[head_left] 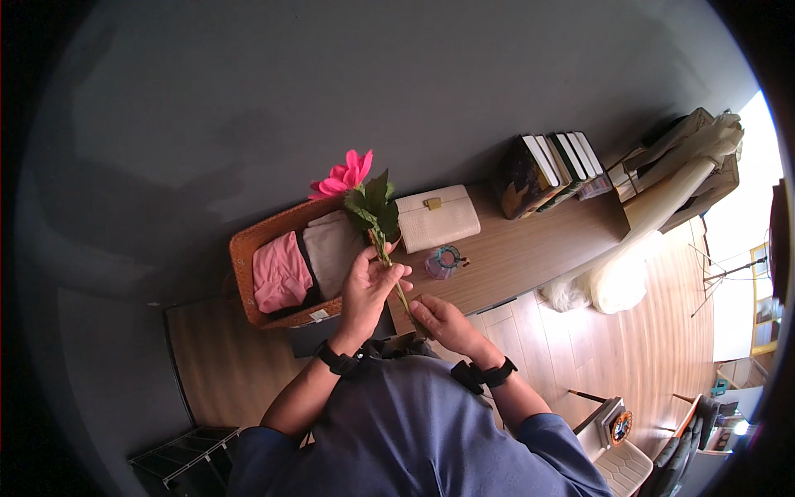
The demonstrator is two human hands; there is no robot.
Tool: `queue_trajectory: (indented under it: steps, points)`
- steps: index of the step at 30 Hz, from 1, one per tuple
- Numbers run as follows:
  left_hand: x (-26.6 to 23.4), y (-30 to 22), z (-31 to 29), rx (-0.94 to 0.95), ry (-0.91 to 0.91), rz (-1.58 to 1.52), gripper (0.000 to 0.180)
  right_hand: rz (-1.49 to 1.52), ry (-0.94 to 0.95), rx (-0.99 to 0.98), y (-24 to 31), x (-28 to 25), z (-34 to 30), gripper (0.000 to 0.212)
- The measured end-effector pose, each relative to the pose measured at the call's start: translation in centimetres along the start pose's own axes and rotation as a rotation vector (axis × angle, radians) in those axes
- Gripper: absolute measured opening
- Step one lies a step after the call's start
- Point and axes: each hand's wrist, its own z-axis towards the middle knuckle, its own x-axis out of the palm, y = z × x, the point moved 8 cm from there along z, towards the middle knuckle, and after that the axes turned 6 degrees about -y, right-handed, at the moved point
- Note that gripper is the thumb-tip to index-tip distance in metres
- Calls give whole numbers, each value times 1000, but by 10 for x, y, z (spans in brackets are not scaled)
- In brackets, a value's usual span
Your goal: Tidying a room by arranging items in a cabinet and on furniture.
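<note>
A flower with bright pink petals (342, 176) and green leaves is held slanted over the wooden tabletop, bloom up and away from me. My left hand (371, 290) has its fingers curled round the middle of the stem. Lower down, my right hand (447, 325) pinches near the stem's bottom end; a small brown patch shows at its fingertips, too hidden to make out. Just right of the stem stands a small clear glass vase (439, 263) with a bluish rim. Behind that lies a cream clutch bag (439, 217) with a gold clasp.
Left on the tabletop (530, 248) is an orange-brown basket (242, 277) holding folded pink cloth (286, 269) and grey cloth (333, 248). Several books (551, 174) stand by the grey wall. Pale sheer fabric (617, 277) hangs to the floor beyond the table's right end.
</note>
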Motion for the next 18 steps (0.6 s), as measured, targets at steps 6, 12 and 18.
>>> queue_trajectory:
  steps: [6, 12, 18]
  points:
    - [5, 8, -8, -34, 112, 80, 42, 139, -5, -43, 2, -2, 3, 33]
    - [1, 4, -9, 22, 106, 194, 48, 159, 16, -15, 1, -1, 3, 30]
    - [-15, -2, -3, 33, -72, 122, 47, 230, -57, -75, 3, -6, 3, 25]
